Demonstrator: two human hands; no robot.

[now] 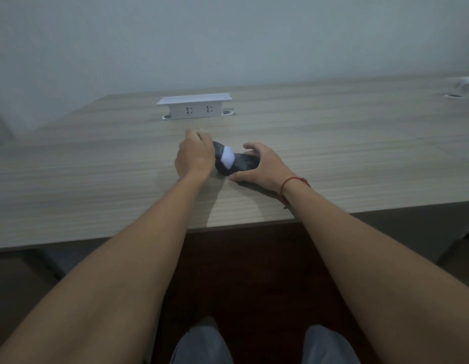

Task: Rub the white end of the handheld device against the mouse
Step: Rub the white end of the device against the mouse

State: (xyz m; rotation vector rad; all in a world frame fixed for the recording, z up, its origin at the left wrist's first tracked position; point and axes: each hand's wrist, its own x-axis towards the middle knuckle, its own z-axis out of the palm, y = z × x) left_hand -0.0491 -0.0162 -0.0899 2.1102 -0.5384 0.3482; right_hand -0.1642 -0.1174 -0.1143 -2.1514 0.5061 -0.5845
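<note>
Step in hand: While the white end already lies on the mouse, the rubbing itself looks to be the step under way; the pick-up and the bringing together appear done.
Left hand (195, 157): fingers curled tight round the dark body of the handheld device (218, 149), the fist tilted so the device slants down to the right.
White end (227, 159): a pale pad at the tip of the device, resting on the near left part of the mouse; it seems to touch, though the frame is soft and dim.
Mouse (245, 162): black, flat on the desk (96, 179), a little way in from the near edge and straight ahead of the person.
Right hand (265, 166): steadies the mouse, thumb along its near side, fingers bent over its far right side; clamped on it rather than spread loose.
Socket box (194, 106): white, standing further back on the desk, well apart from the work.
Red string (294, 182): tied at the right wrist, clear of the mouse.
Next move: likely short strokes of the pad back and forth across the top of the mouse, with steady downward pressure.
What it calls for: a firm hold by the right hand so the mouse does not slide on the smooth wood, and a wrist angle that keeps the pad, not the dark body, against the shell.
</note>
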